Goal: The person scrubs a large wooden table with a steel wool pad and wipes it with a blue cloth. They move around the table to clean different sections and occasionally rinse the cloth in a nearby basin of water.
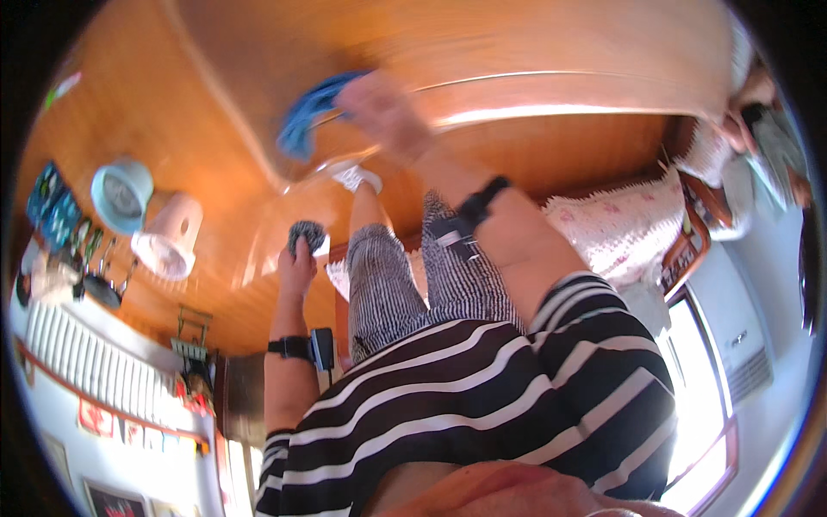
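My right hand (386, 116), blurred, has hold of a blue cloth (307, 119) against the glossy wooden tabletop (491, 45). The cloth droops at the table's rounded corner. Lower and to the left, my left hand (299, 263) grips a round dark grey wad (307, 237), possibly a scouring pad or a bunched cloth; its material is unclear. It is held apart from the table, over the wooden floor. Dark straps with small boxes are on both my forearms.
A light blue bucket (121, 196) and a pale pink bin (169, 236) stand on the floor at left. Beyond them are pans (103, 289) and a white railing (97, 352). At right is a wooden seat with a floral lace-edged cover (620, 223).
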Tool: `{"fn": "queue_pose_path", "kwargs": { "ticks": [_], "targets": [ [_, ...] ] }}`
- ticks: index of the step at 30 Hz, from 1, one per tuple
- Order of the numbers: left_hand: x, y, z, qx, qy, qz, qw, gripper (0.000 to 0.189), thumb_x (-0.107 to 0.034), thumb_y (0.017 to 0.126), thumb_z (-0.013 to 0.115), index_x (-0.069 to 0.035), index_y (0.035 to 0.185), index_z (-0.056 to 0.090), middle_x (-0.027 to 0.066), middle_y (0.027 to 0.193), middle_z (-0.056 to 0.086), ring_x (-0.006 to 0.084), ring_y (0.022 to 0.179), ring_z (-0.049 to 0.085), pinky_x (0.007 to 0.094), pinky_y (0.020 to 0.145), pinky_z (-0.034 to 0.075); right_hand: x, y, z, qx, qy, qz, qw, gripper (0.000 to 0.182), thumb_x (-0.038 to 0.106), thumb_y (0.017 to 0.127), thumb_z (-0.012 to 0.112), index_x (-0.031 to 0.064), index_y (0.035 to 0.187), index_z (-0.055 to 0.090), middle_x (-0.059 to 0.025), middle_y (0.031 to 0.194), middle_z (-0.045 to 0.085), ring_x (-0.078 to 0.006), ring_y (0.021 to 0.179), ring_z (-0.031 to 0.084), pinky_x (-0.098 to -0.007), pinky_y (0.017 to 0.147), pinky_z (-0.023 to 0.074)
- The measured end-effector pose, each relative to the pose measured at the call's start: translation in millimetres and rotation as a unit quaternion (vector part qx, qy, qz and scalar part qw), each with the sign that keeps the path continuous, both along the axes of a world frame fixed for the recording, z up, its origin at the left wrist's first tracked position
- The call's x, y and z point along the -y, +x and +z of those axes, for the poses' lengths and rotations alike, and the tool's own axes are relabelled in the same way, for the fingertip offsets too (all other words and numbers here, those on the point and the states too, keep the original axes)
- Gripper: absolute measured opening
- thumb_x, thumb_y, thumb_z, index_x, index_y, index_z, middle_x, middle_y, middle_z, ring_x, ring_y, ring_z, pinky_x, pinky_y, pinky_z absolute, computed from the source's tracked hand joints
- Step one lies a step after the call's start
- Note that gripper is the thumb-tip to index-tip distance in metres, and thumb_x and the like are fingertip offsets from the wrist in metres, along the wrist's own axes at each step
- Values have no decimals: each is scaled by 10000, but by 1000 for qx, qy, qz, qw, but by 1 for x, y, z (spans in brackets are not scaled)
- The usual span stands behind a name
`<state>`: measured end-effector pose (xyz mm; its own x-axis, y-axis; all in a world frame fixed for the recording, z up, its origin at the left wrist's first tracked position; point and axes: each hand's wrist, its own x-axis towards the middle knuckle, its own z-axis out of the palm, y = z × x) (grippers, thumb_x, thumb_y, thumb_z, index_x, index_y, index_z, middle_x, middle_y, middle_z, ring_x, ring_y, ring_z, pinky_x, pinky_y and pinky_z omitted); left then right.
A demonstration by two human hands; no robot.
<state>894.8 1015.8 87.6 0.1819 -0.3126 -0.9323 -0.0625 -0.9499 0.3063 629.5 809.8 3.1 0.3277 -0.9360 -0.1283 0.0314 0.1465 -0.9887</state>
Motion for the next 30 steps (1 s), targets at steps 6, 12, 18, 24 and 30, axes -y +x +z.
{"fn": "queue_pose_path", "kwargs": {
  "ticks": [6,12,18,24,30],
  "targets": [
    [-39,12,-31,47,1,-86,995,380,-338,941,504,24,976,614,129,763,643,215,700,608,363,650,478,88,-208,-18,-582,-260,-148,756,591,351,733,694,13,1196,551,-177,1187,571,-317,1119,523,-428,965,415],
    [-33,-14,-7,47,-58,-27,997,402,-333,946,479,28,788,554,53,575,525,167,546,499,339,520,406,73,0,27,-546,-286,4,788,413,304,678,743,173,1047,612,-42,1068,601,-261,998,565,-435,799,487],
    [-81,5,-13,54,-57,23,997,386,-332,965,465,-35,728,533,18,526,476,109,443,445,283,419,345,125,95,5,-244,-387,82,886,353,123,717,659,107,1062,585,-83,1109,577,-321,1099,495,-453,918,416],
    [-131,17,-16,37,-9,166,985,353,-319,970,478,-85,705,493,-11,502,445,87,396,417,257,366,296,158,144,50,-410,-409,179,795,376,120,730,633,49,1097,596,-137,1172,566,-373,1154,475,-507,967,381],
    [-145,8,-21,44,9,77,996,344,-305,945,493,12,843,578,84,594,553,174,530,532,335,508,415,30,130,19,-253,-510,210,795,237,100,694,672,167,919,641,0,944,638,-236,896,596,-384,765,478]
  ]
}}
